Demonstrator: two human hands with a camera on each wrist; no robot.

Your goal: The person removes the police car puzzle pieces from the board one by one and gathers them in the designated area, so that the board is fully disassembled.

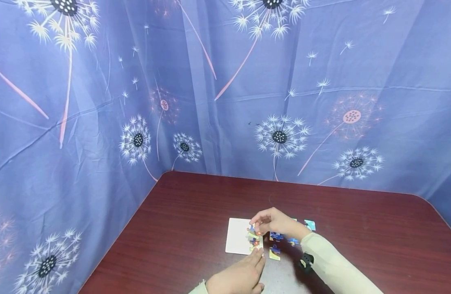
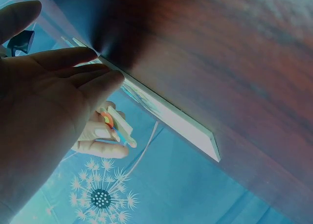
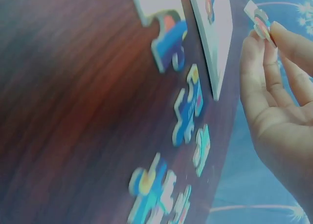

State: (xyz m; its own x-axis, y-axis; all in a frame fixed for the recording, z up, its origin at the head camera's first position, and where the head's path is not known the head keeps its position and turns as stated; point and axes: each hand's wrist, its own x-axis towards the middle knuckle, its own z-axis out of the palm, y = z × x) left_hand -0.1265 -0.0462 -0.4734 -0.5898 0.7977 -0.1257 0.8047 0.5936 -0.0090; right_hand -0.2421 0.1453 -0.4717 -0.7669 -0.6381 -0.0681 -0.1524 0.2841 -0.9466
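Note:
A white puzzle board (image 1: 235, 237) lies flat on the table, with colourful pieces (image 1: 255, 243) along its right side. Above that side my right hand (image 1: 276, 222) pinches a jigsaw piece (image 3: 260, 24) between thumb and fingers. In the right wrist view the piece is tilted and held clear of the board. My left hand (image 1: 243, 274) lies at the board's near right edge, its fingers straight. Those fingertips (image 2: 115, 78) meet the board's edge in the left wrist view, where the thumb stands apart.
Several loose jigsaw pieces (image 3: 188, 111) lie to the right of the board on the dark red wooden table (image 1: 188, 208). A black device (image 1: 306, 261) is strapped at my right wrist. Blue cloth (image 1: 225, 122) with dandelion prints hangs behind and left of the table.

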